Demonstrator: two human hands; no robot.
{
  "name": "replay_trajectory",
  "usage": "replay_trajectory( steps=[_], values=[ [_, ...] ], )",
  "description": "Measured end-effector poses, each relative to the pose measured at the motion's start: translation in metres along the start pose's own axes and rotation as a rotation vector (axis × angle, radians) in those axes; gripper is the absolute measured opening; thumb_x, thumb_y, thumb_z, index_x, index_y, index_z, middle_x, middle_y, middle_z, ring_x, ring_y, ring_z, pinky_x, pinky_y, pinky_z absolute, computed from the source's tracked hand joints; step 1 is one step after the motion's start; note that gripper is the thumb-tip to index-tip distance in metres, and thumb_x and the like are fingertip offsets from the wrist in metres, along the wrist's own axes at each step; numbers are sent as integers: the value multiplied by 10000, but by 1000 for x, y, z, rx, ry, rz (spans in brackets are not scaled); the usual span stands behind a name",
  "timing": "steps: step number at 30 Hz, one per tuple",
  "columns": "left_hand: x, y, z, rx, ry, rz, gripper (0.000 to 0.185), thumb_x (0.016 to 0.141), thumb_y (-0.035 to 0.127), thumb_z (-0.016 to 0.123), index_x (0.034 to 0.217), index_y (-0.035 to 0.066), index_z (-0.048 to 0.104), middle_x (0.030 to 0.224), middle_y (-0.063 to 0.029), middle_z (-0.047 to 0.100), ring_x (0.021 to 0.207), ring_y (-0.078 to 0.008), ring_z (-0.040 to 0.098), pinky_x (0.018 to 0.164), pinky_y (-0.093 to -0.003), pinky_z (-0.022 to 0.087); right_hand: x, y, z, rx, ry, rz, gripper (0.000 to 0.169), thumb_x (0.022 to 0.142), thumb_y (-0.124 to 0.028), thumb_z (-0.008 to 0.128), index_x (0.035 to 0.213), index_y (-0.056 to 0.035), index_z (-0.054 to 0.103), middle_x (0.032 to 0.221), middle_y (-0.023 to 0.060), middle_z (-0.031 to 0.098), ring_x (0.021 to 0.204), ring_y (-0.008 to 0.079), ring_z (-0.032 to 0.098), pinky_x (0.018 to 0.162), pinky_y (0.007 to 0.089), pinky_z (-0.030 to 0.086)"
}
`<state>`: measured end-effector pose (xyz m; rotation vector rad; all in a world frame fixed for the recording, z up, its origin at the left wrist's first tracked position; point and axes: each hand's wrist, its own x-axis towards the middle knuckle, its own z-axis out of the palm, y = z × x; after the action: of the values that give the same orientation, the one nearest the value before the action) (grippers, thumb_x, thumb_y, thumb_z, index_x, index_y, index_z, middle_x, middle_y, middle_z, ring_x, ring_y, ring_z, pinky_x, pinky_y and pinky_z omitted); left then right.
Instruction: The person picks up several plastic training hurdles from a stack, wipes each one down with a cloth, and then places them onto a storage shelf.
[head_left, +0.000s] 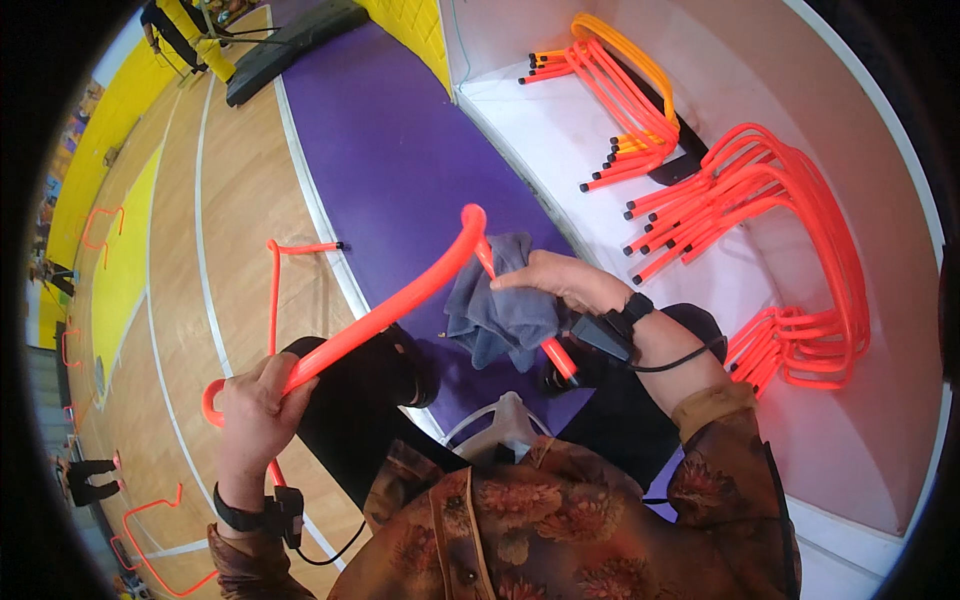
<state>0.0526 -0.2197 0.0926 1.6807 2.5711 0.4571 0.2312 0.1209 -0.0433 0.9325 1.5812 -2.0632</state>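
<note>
An orange-red plastic training hurdle (390, 300) lies slantwise across my lap, one bent corner up at the centre and the other at the left. My left hand (262, 409) is closed round its bar near the left corner. A grey-blue cloth (504, 304) is wrapped about the hurdle's leg, and my right hand (559, 281) presses the cloth to that leg, thumb on top. Below the cloth the leg's end shows, with a dark cap. My right fingers are partly hidden behind the cloth.
Several orange-red hurdles (817, 225) stand stacked on the white ledge at the right; orange and yellow ones (630, 97) lie beyond. Another hurdle (274, 300) stands on the wooden floor at the left. More hurdles and people are farther left. A black padded beam (292, 52) lies at the top left.
</note>
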Motion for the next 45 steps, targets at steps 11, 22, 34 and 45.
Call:
replay_trajectory(
  steps=[11,22,34,45],
  values=[
    [31,-9,16,78,113,-155,202,853,220,704,910,59,597,785,-142,632,683,-355,635,577,-422,492,21,12,-26,-386,594,-557,518,828,-321,693,1197,25,581,1063,187,673,990,288,657,860,380,509],
    [107,-52,-47,407,551,40,179,880,226,684,936,83,592,777,-87,610,624,-289,611,513,-371,449,-35,-63,-1,1018,90,-691,444,861,-182,547,1236,53,513,1180,177,613,1091,296,611,959,448,500],
    [165,-11,-20,168,706,41,221,865,236,711,990,87,606,764,-106,607,620,-300,613,513,-379,455,-44,-67,-8,969,-45,-841,469,845,-153,549,1273,31,488,1186,146,600,1067,274,613,946,430,503],
    [158,17,146,-1078,323,-448,192,960,243,638,926,68,568,704,73,450,568,-41,383,490,-224,336,-57,-62,-20,579,204,-953,478,844,-99,567,1300,27,496,1163,102,611,1058,210,605,926,364,498]
  ],
)
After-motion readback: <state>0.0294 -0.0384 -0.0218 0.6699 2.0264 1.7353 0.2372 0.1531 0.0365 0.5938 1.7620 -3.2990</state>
